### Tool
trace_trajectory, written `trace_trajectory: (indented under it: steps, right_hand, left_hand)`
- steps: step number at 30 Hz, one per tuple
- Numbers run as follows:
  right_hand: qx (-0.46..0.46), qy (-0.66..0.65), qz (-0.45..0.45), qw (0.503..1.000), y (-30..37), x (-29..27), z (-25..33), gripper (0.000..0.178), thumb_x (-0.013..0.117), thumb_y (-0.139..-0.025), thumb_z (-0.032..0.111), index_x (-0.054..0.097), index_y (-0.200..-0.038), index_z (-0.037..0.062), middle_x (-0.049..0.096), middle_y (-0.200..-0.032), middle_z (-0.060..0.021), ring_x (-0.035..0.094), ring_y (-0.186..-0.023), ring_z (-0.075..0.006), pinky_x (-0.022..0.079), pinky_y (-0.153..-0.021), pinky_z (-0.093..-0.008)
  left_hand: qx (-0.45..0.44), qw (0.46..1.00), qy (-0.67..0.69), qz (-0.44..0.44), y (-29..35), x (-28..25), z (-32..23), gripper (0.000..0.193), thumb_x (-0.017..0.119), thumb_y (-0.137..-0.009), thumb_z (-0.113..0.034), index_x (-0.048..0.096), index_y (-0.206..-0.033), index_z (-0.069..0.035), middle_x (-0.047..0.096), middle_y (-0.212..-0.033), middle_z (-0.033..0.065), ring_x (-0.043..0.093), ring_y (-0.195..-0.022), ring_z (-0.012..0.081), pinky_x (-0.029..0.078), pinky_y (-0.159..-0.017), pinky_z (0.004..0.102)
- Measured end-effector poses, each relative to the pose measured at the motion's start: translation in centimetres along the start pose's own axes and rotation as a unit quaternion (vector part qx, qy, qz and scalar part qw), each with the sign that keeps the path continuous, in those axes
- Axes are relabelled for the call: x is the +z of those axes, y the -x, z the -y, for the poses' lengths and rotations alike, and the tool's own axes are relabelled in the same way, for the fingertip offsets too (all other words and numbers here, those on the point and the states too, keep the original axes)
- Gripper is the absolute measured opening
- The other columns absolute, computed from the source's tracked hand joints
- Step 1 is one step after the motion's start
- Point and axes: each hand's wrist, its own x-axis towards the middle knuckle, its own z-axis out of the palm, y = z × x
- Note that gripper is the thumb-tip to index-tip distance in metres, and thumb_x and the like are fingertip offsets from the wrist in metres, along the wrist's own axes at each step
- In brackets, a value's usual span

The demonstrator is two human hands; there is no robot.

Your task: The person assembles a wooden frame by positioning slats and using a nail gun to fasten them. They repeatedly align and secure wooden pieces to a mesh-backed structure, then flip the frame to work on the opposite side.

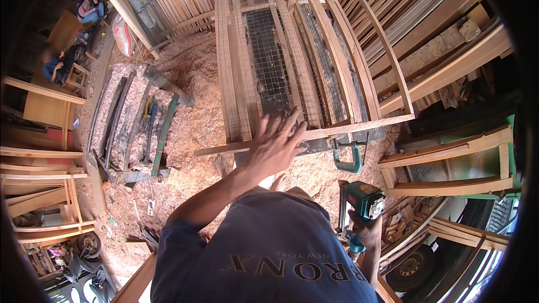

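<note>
My left hand (279,137) lies with spread fingers on the near rail (331,130) of a large wooden frame, its fingertips reaching over toward the slats. The frame has long slats, with wire mesh (269,50) stretched across its left and middle parts and bare curved bars (365,28) on the right. Down at my right side, my right hand (369,232) grips a green and black nail gun (364,195) by its handle, apart from the frame. A green C-clamp (349,161) hangs at the near rail's right part, between the frame and the nail gun.
Wood shavings (193,123) cover the floor. A low bench (135,126) with long tools stands left. Long timber (418,19) is stacked behind and right; curved wooden frames (449,154) stand at right. A wheel (410,266) shows lower right. Two people (56,67) sit far left.
</note>
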Motion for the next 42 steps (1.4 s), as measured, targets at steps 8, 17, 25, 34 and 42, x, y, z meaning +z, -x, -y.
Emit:
trace_trajectory:
  steps: [8, 17, 25, 34, 42]
  right_hand:
    - [0.028, 0.004, -0.017, 0.999, 1.6, 3.9, -3.4, 0.025, 0.080, -0.084, 0.020, 0.070, -0.095, 0.0009, 0.065, -0.066, -0.0051, 0.059, -0.049, -0.0114, 0.045, -0.043, -0.0272]
    - [0.037, -0.046, -0.043, 0.997, 4.6, 9.8, -2.2, 0.026, 0.080, -0.084, 0.022, 0.071, -0.085, -0.0016, 0.063, -0.061, -0.0052, 0.056, -0.055, -0.0090, 0.045, -0.051, -0.0316]
    - [0.019, 0.052, -0.032, 0.998, 5.7, 10.9, -1.9, 0.028, 0.080, -0.084, 0.022, 0.070, -0.091, -0.0033, 0.065, -0.064, -0.0070, 0.055, -0.060, -0.0099, 0.047, -0.055, -0.0325]
    - [-0.092, 0.146, 0.001, 0.985, 4.4, 9.0, 0.0, 0.024, 0.080, -0.086, 0.020, 0.070, -0.096, -0.0004, 0.063, -0.064, -0.0034, 0.058, -0.052, -0.0119, 0.045, -0.048, -0.0301]
    - [-0.044, 0.099, 0.003, 0.994, 4.0, 6.9, 10.1, 0.031, 0.081, -0.083, 0.013, 0.068, -0.108, -0.0013, 0.073, -0.089, -0.0082, 0.068, -0.075, -0.0122, 0.054, -0.066, -0.0316]
  left_hand:
    - [-0.102, 0.988, 0.059, 0.098, 5.5, -9.6, 8.7, 0.080, 0.086, -0.076, -0.038, 0.052, -0.141, -0.007, 0.051, -0.142, 0.0153, 0.047, -0.134, 0.0325, 0.036, -0.117, 0.0498]
    - [-0.031, 0.992, 0.011, 0.124, 4.9, -7.9, 9.7, 0.074, 0.089, -0.069, -0.038, 0.063, -0.129, -0.004, 0.050, -0.138, 0.0144, 0.046, -0.132, 0.0280, 0.031, -0.111, 0.0460]
    - [-0.006, 0.998, 0.007, 0.063, 5.6, -6.1, 10.2, 0.063, 0.087, -0.069, -0.027, 0.066, -0.123, -0.004, 0.049, -0.142, 0.0124, 0.048, -0.128, 0.0279, 0.031, -0.107, 0.0449]
    - [0.034, 0.999, -0.012, 0.027, 7.1, -4.3, 10.8, 0.063, 0.079, -0.079, -0.031, 0.059, -0.132, -0.002, 0.044, -0.148, 0.0152, 0.040, -0.135, 0.0311, 0.029, -0.108, 0.0497]
    - [0.031, 0.999, -0.019, 0.001, 7.4, -3.0, 10.9, 0.061, 0.076, -0.084, -0.028, 0.056, -0.133, 0.001, 0.042, -0.148, 0.0187, 0.038, -0.137, 0.0335, 0.030, -0.108, 0.0491]
